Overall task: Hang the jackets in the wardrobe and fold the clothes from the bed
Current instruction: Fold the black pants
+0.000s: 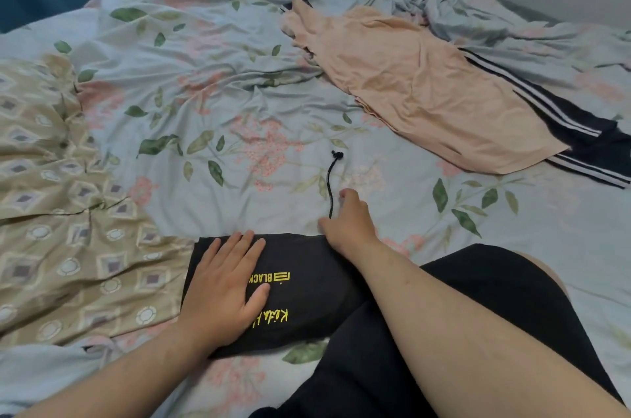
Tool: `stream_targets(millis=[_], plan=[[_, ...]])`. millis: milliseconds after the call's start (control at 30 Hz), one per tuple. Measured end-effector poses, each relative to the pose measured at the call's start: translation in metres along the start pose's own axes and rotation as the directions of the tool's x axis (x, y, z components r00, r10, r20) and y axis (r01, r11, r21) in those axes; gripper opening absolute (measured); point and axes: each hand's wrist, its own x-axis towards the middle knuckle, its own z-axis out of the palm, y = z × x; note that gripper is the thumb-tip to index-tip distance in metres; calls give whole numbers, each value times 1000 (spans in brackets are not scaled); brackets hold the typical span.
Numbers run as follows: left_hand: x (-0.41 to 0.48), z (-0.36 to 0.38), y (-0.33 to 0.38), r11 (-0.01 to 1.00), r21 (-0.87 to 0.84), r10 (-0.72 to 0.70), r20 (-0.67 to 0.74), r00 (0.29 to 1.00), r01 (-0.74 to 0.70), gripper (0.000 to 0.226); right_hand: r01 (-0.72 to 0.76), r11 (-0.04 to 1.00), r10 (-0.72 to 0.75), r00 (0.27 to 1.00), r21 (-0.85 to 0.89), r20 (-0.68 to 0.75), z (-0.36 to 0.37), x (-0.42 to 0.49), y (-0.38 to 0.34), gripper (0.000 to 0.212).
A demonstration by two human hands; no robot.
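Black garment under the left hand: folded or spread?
Folded: the black garment is a compact rectangle with straight edges, left hand flat on it.

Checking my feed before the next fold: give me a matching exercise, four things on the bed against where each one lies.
Things:
1 black garment
2 cord
3 peach garment
4 striped garment

Places:
A partly under the peach garment
B pressed flat by the left hand
C upper right, lying over another garment
D lower end at the right hand

Pairs: 1-B, 2-D, 3-C, 4-A
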Motion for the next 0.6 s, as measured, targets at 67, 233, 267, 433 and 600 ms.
stream_targets(millis=[67,233,267,433,600], plan=[[-1,0,1,1000,13,-1,3,1000,1,69,-33,995,32,999,98,13,-4,5,-3,14],[-1,-1,3,999,48,2,2,1000,-2,68,1,999,4,995,-54,99,-4,-1,-8,25],[-2,0,4,998,55,2,4,1000,-2,68,26,993,-13,994,-117,107,-2,-2,-9,24],[-3,1,2,998,55,10,-28,1000,-9,66,165,976,-139,974,-140,181,-4,-11,-14,16],[-6,1,-1,998,-56,16,-107,994,-22,68,415,909,-397,884,-25,246,-13,-47,-26,19]])
